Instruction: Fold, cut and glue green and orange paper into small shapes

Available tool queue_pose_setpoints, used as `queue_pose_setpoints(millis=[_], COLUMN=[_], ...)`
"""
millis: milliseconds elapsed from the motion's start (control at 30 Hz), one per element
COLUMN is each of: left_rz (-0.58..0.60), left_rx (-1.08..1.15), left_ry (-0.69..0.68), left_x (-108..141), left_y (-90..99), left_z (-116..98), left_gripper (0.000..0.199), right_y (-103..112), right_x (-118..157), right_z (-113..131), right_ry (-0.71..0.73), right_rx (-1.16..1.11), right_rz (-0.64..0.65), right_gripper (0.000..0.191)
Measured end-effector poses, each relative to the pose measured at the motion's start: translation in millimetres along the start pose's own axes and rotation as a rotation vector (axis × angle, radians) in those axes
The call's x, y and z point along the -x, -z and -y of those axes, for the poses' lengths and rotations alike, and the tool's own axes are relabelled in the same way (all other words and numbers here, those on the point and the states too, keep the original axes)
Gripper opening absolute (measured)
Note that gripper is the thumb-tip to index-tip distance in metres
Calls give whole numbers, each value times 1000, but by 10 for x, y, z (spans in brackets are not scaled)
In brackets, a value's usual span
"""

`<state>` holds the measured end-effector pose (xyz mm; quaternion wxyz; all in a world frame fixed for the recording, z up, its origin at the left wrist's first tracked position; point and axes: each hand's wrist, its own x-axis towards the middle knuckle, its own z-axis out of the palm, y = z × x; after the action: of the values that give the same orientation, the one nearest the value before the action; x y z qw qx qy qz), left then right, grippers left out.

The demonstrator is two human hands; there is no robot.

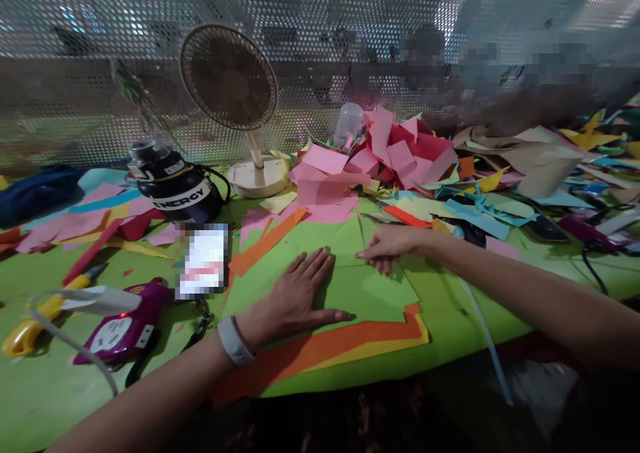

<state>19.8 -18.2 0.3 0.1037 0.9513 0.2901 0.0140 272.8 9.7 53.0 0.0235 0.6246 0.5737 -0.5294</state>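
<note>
A green sheet of paper (370,293) lies on top of orange paper (320,353) and yellow paper (400,336), whose edges show along the front. My left hand (300,293) presses flat on the green sheet, fingers spread, with a pale band around its wrist. Over the right half of the same sheet is my right hand (385,246), its fingers pinched together. A thin line runs across the sheet by its fingertips. Whatever the pinch holds is too small to tell. An orange strip of paper (270,241) crosses the sheet's far left edge.
Behind the sheets stand a small fan (230,76), a dark bottle (183,189) and a heap of pink paper (390,149). On the left lie a blurred-out phone (203,263), a purple device (125,323) and yellow-handled scissors (30,333). Paper scraps cover the right.
</note>
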Motion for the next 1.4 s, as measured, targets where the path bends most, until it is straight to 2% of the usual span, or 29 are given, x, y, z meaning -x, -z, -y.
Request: queue_pose_setpoints(millis=[100,200,233,267,300,333,367,433,533,733,1033,1167,1400], left_rz=[27,-15,-56,-87,-26,85,203,347,421,460,443,448,420], left_rx=[14,89,130,178,253,361,486,680,779,814,793,753,764], left_ry=[6,26,90,217,316,368,396,435,483,513,515,576,622], left_x=[-49,-180,-243,-313,-386,-459,-526,-634,-707,-698,-681,-584,-327], left_y=[118,301,358,404,435,451,453,427,381,384,340,373,430], left_z=[24,106,138,168,195,217,234,254,271,302,339,390,551], left_gripper=[101,73,62,53,48,46,45,45,45,41,46,51,59], right_y=[-152,-231,-239,-241,-239,-235,-231,-225,-223,-214,-226,-181,-53], right_x=[-154,-276,-302,-320,-330,-334,-332,-324,-320,-328,-309,-259,-139], right_z=[140,139,121,103,89,80,77,84,99,103,118,40,-191], right_ry=[5,2,1,0,-2,-4,-4,-4,-7,-22,-24,-33,-67], right_rx=[37,49,47,45,43,43,43,40,32,33,57,68,102], right_rz=[51,54,52,51,51,52,54,59,61,71,54,46,-10], right_gripper=[50,48,47,45,45,45,46,47,48,49,51,52,43])
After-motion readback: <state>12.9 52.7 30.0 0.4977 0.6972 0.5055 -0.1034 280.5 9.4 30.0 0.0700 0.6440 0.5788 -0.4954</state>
